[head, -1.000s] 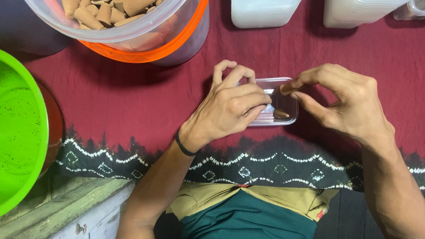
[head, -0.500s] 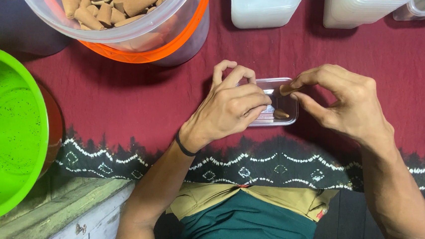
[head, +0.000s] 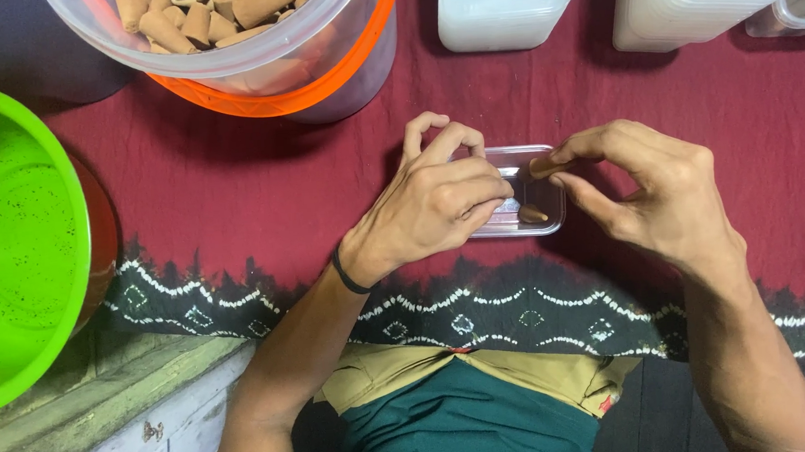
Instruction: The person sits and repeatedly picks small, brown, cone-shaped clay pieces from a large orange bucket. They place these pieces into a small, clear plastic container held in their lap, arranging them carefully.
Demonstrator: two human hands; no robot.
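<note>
- Left hand (head: 434,205) rests over the left part of a small clear tray (head: 542,161), fingers curled down onto it, steadying it; whether it also pinches anything I cannot tell.
- Right hand (head: 650,190) hovers at the tray's right edge, thumb and forefinger pinched narrowly on a small brown cone (head: 543,164).
- The tray lies on a dark red cloth (head: 260,208) with a white patterned border, close in front of the person's lap. Another cone (head: 533,214) lies inside it, near the front wall.
- A bucket (head: 316,76), clear with an orange rim, stands well behind and to the left, heaped with tan cones. A green bowl (head: 7,244) sits at far left; white tubs (head: 505,6) stand along the back.
- To do this well, I judge: keep the left hand firm so the light tray does not slide.
- Lower the pinched piece gently beside the one already there, not on top of it.
- Grip lightly; such pieces look brittle and could crumble at the tip.
</note>
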